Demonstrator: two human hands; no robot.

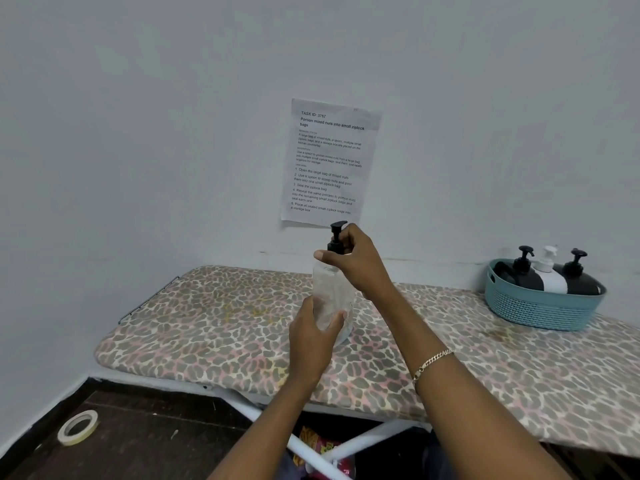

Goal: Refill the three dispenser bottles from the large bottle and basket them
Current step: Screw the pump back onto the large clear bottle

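Head view: large clear bottle [332, 299] stands upright on the leopard-print surface [214, 327], approx centre. Left hand [313, 336] is wrapped round its lower body, fingers curled and pressed on the plastic. Right hand [360, 261] is up top, fingertips closed on the black pump cap [336, 237] at the collar. Blue basket [540, 303] sits well apart at the right, near the wall, w/ three dispenser bottles lying in it: two black [519, 275] [578, 280], one white [550, 275] between them.

Judgement: with all three basketed, refill looks done & the step in hand is prob. closing up the large bottle, i.e. screwing its pump on; can't tell from one frame if the cap is going on or off. Next move needs left hand to brace the body vs. twist while right turns the collar straight, no cross-threading, bottle kept upright so it doesn't tip.
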